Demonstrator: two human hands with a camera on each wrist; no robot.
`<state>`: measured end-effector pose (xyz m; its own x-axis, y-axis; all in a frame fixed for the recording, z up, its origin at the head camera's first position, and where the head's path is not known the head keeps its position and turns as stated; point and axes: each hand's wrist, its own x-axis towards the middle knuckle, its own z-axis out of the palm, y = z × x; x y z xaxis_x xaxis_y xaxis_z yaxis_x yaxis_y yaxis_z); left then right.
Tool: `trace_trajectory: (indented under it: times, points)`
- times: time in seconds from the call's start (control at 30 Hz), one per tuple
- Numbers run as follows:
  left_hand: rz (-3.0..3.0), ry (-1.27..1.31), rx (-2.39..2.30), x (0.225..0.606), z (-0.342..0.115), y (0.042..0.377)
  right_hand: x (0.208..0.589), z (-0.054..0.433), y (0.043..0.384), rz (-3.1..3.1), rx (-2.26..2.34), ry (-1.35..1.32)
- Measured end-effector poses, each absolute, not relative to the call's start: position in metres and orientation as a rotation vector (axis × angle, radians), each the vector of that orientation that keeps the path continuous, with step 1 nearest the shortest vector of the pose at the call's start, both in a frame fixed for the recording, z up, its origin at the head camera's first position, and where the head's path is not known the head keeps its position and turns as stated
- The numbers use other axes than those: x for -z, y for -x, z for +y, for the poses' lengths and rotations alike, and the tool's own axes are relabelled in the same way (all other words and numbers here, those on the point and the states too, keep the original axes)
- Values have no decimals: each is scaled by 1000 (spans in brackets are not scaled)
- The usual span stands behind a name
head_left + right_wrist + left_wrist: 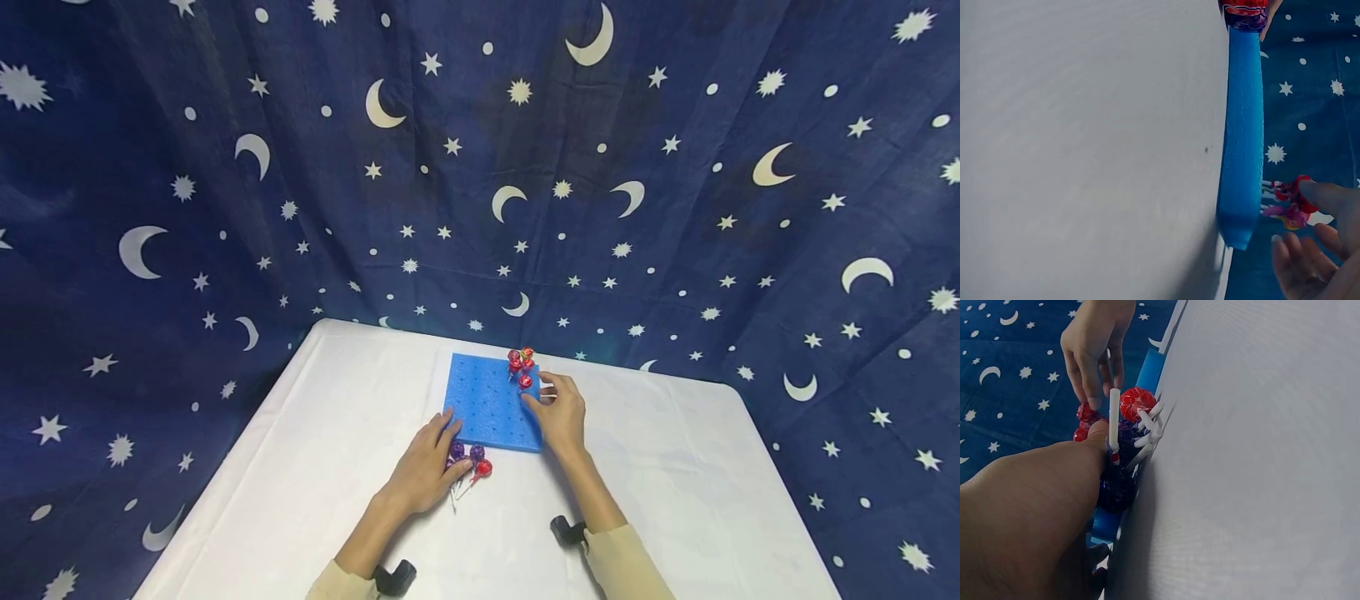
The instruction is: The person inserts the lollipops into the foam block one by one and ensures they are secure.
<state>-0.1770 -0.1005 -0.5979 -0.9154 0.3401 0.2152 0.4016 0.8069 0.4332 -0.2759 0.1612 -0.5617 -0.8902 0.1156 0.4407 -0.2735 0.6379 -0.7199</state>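
A blue foam board (480, 400) with rows of small holes lies on the white table. Several lollipops, mostly red (514, 356), stand by their sticks at its back right corner. My right hand (562, 412) is at the board's right edge beside the nearest red lollipop (526, 382). In the right wrist view its thumb overlaps a red wrapper (1305, 195), while the other fingers are spread apart from it. My left hand (420, 471) rests fingertips on the board's front left corner. Its thumb reaches over loose purple lollipops (477, 452) and a red one (483, 468).
The white-covered table (675, 467) stretches out on both sides of the board. Behind it hangs a dark blue curtain (450, 192) with moons and stars. Black wrist mounts (395, 577) sit at both sleeves. White sticks (1114, 419) of the loose lollipops point toward me.
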Motion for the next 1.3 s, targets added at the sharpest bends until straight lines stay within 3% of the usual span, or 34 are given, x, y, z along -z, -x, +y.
trace_trajectory:
  times: [0.47,0.9,1.3]
  points:
    - [-2856,577,748,599,-103,177,558,170,245,-2890,-883,-315]
    - [-2855,588,736,603,-100,177,566,171,236,-3019,-838,-305]
    - [-2942,542,1129,576,-121,190,562,173,238,-3002,-852,-292]
